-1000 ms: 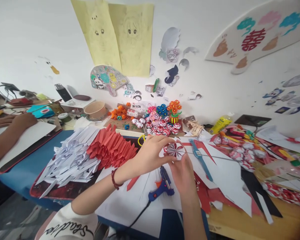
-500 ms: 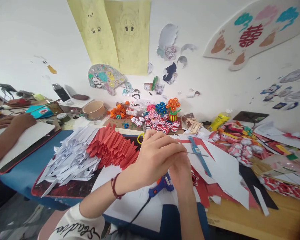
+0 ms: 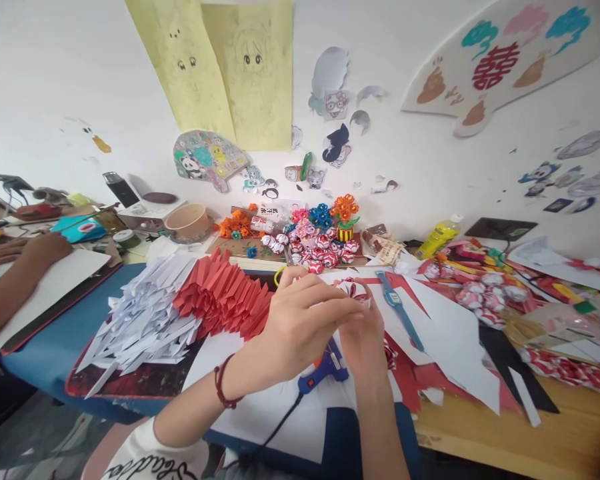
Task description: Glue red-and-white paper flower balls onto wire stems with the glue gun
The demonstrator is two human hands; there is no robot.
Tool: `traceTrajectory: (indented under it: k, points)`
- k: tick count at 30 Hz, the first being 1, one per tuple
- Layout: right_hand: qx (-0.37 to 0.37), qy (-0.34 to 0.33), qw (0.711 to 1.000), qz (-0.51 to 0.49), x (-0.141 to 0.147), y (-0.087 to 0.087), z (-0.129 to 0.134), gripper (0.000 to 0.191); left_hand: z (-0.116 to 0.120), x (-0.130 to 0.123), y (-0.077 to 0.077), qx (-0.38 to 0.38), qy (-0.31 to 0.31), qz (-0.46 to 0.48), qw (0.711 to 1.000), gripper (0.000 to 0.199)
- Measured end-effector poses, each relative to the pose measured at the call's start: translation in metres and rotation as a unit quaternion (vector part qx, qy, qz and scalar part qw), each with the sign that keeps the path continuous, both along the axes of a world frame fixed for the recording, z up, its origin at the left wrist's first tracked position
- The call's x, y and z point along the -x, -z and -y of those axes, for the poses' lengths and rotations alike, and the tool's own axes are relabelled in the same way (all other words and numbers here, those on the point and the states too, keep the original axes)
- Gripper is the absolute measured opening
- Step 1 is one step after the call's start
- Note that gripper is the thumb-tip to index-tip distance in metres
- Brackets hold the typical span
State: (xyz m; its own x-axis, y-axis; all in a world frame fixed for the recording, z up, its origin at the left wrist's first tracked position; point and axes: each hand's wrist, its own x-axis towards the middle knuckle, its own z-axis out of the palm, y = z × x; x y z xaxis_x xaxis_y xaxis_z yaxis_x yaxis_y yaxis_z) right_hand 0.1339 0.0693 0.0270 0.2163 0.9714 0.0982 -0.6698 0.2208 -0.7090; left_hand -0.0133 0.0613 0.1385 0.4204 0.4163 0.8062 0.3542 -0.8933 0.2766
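Both my hands are together over the middle of the desk, around a red-and-white paper flower point(image 3: 354, 289) that shows only in part between them. My left hand point(image 3: 303, 313), with a dark red bracelet at its wrist, reaches across with bent fingers closed at the flower. My right hand point(image 3: 363, 333) is upright below and behind it, its fingers curled round the flower and mostly hidden. Under the hands a blue glue gun point(image 3: 325, 373) lies on white paper point(image 3: 260, 407). Left of them are heaps of folded red paper strips point(image 3: 225, 297) and white paper strips point(image 3: 145, 313).
A blue watch point(image 3: 399, 310) lies on paper sheets to the right. Finished paper flowers point(image 3: 325, 252) stand by the wall near a round tub point(image 3: 186, 223). A yellow bottle point(image 3: 439, 237) is at back right. Another person's hand point(image 3: 45, 247) rests at far left.
The hands have turned slightly, so the red-and-white flower shows above the fingers. A thin rod that stuck out to the right of them is out of sight. The view has shifted a little.
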Motion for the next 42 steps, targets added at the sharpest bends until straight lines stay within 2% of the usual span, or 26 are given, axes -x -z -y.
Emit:
traceTrajectory:
  k: [3, 13, 19, 25, 30, 34, 38, 42]
  points:
    - [0.010, -0.016, 0.999, -0.033, 0.000, 0.000, 0.002, 0.048, 0.000, 0.000, 0.003, -0.006, 0.001, 0.021, 1.000, 0.013]
    - [0.006, 0.008, 0.999, -0.052, 0.003, -0.004, 0.008, 0.037, 0.003, -0.003, 0.006, -0.004, -0.016, 0.057, 0.998, 0.011]
    - [0.019, 0.029, 0.999, -0.038, 0.003, -0.005, 0.009, 0.042, 0.004, -0.005, 0.005, -0.008, -0.026, 0.074, 0.997, 0.007]
    - [0.045, -0.005, 0.998, -0.034, 0.000, -0.004, 0.005, 0.052, 0.005, -0.008, 0.002, 0.007, -0.045, 0.033, 0.998, 0.004]
    - [0.032, 0.005, 0.999, -0.014, 0.003, -0.010, 0.009, 0.035, -0.003, -0.010, 0.002, 0.023, -0.056, 0.037, 0.998, 0.008]
    - [0.039, -0.005, 0.999, -0.010, 0.005, -0.013, 0.013, 0.031, -0.011, -0.010, 0.005, 0.042, -0.071, 0.028, 0.996, 0.017]
    - [0.047, -0.029, 0.998, -0.006, 0.003, -0.007, 0.012, 0.035, -0.017, -0.009, 0.010, 0.063, -0.099, -0.004, 0.993, 0.019]
    - [0.067, -0.075, 0.994, 0.029, 0.000, 0.003, 0.006, 0.051, -0.028, -0.004, 0.011, 0.089, -0.106, -0.011, 0.990, 0.021]
